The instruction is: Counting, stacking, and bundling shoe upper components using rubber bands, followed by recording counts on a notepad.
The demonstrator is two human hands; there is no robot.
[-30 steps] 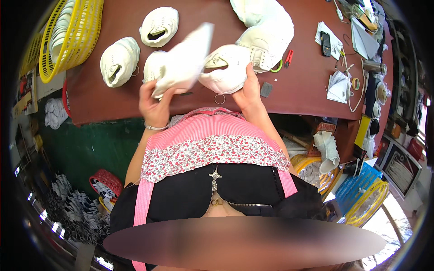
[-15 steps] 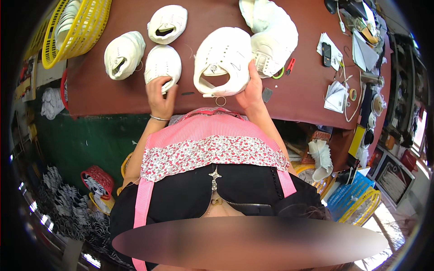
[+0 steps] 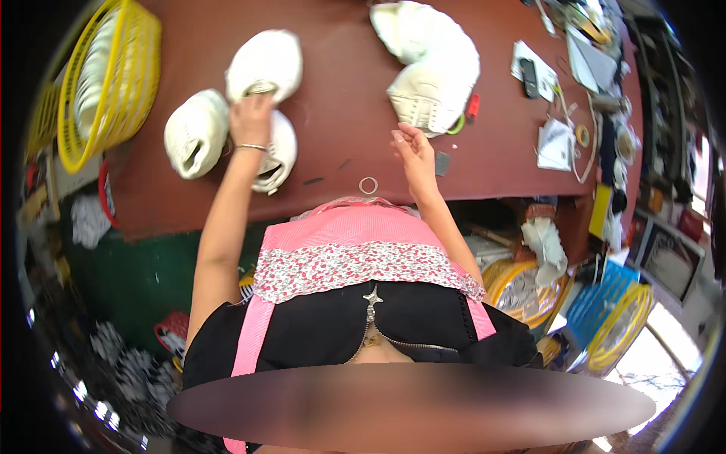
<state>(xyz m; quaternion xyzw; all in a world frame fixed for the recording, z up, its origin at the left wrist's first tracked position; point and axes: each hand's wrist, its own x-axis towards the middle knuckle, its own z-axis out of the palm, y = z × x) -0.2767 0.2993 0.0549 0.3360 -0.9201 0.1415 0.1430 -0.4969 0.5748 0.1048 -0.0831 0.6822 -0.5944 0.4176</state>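
My left hand [image 3: 252, 119] reaches across the left part of the table, its fingers closed at the collar of a white sneaker upper [image 3: 265, 62]; motion blurs them a little. A second white upper [image 3: 197, 130] sits to its left. Partly under my left wrist lies a third upper [image 3: 281, 155], its opening toward me. My right hand [image 3: 416, 155] is empty, fingers loosely apart, above the table just nearer than a curved row of nested white uppers [image 3: 440, 72]. A thin ring [image 3: 368, 185] lies near the table's front edge.
A yellow basket [image 3: 151, 68] of white pieces stands at far left. Beside the nested uppers are a red cutter [image 3: 473, 108], green-handled scissors [image 3: 457, 125] and a dark grey square [image 3: 442, 163]. Phone [image 3: 528, 79], papers [image 3: 556, 145] and a tape roll [image 3: 581, 135] lie right.
The sneaker upper in my right hand is gone from it, and that hand has opened. My left hand has moved from the near upper to the far one. The view has turned slightly.
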